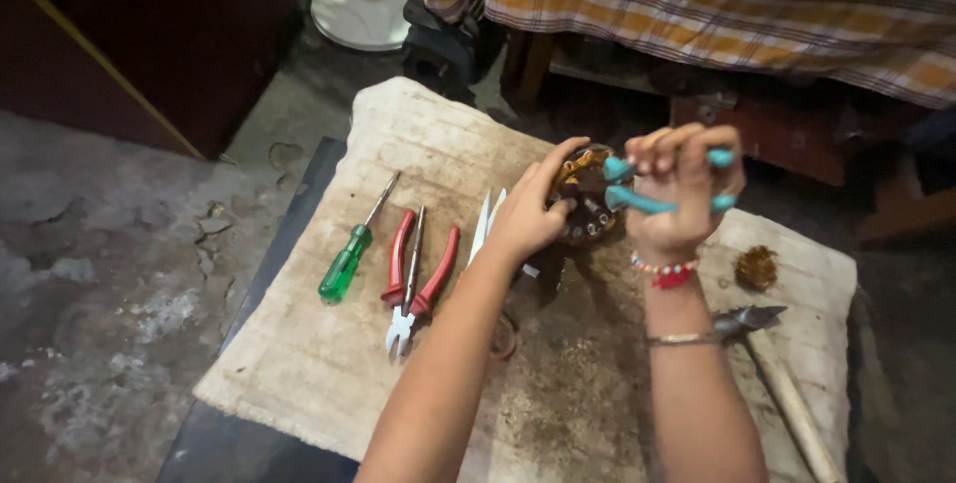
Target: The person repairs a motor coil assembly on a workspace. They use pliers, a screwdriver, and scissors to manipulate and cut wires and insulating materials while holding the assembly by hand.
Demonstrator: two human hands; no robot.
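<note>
Two hands: both up at the round motor part [583,206], over the far middle of the table [299,363].
Left hand [528,212]: curled around the near rim of the part, thumb up along its top, steadying it.
Right hand [682,199]: closed tight on the teal handles [637,202] of a plier-like tool, tips aimed into the part; tips themselves blurred, so exact bite hard to tell.
Motor part: brown, rusty, coppery windings inside, held just above the cloth.
Step in hand: likely gripping or pulling something inside the part with the tool.
Next move calls for: firm hold from the left, steady pull from the right, no slip off the rim.
Spare tools: green screwdriver [351,249], red pliers [418,279], pale tweezers [485,224], lying left of the hands.
Right side: hammer [772,359], small wad of copper wire [757,267].
</note>
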